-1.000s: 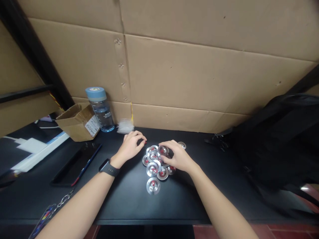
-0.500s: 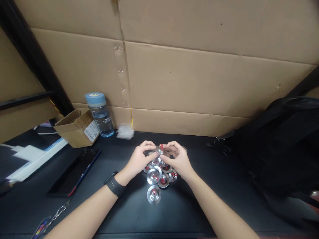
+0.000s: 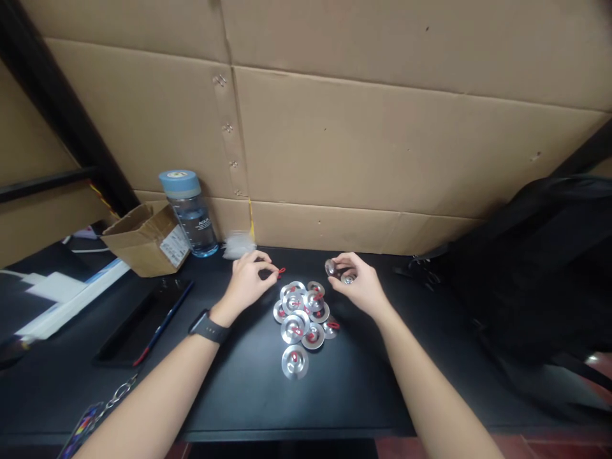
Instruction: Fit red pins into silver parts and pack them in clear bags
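Note:
My left hand (image 3: 248, 280) pinches a small red elastic loop (image 3: 281, 272) between thumb and fingertips, left of a pile of finger cymbals. Between the thumb and fingers of my right hand (image 3: 361, 284) is a silver finger cymbal (image 3: 329, 267), tilted on edge, with no red loop visible on it. Partly behind those fingers shows another cymbal (image 3: 347, 279). Several overlapping silver cymbals with red loops form the pile (image 3: 292, 303) on the black table (image 3: 248, 395). One cymbal (image 3: 295, 362) lies apart at the front.
At the left are a blue-lidded water bottle (image 3: 196, 220), an open cardboard box (image 3: 141, 239), a dark phone (image 3: 143, 325), a white power strip (image 3: 71, 312) and a keychain (image 3: 117, 395). Clear plastic bags (image 3: 239, 244) rest by the cardboard wall (image 3: 335, 140). A black backpack (image 3: 540, 274) stands at the right.
My hands have moved apart from above the pile. The red loop is now off the held cymbal: my left hand has it to the left, while the right has carried the cymbal rightward.

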Action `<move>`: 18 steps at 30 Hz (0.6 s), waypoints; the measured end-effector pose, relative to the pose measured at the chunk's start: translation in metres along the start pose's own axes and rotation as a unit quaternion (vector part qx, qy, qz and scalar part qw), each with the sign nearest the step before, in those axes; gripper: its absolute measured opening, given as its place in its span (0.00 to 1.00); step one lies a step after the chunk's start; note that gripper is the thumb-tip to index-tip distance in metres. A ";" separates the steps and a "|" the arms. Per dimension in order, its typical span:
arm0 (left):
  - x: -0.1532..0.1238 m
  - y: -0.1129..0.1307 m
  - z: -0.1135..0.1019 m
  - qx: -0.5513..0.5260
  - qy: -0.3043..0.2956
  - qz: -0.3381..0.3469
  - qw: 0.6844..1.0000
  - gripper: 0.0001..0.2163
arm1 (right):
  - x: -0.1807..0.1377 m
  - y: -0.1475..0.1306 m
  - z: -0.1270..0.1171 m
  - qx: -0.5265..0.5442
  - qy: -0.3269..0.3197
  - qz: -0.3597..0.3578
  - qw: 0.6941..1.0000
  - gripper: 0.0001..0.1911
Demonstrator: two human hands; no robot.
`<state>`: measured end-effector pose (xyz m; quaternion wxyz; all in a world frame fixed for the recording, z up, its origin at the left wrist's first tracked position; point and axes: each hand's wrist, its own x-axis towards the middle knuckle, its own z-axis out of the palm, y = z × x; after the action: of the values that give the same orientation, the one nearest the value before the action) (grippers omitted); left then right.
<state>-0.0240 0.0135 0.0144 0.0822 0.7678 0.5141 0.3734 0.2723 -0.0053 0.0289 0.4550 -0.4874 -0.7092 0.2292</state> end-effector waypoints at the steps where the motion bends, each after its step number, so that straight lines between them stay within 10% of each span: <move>1: 0.001 -0.009 -0.002 0.021 -0.017 -0.004 1.000 0.06 | 0.003 0.009 -0.012 -0.060 -0.022 0.001 0.998 0.18; 8: 0.000 -0.038 0.002 0.069 -0.086 -0.002 0.994 0.06 | 0.008 0.050 -0.052 -0.189 -0.125 0.079 0.971 0.13; 18: -0.002 -0.001 -0.008 0.009 -0.156 0.080 0.985 0.07 | 0.007 0.056 -0.046 -0.243 -0.145 0.040 0.958 0.09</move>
<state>-0.0304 0.0102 0.0186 0.1245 0.8558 0.4355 0.2498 0.3384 0.0194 0.0112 0.2050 -0.5729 -0.7818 0.1361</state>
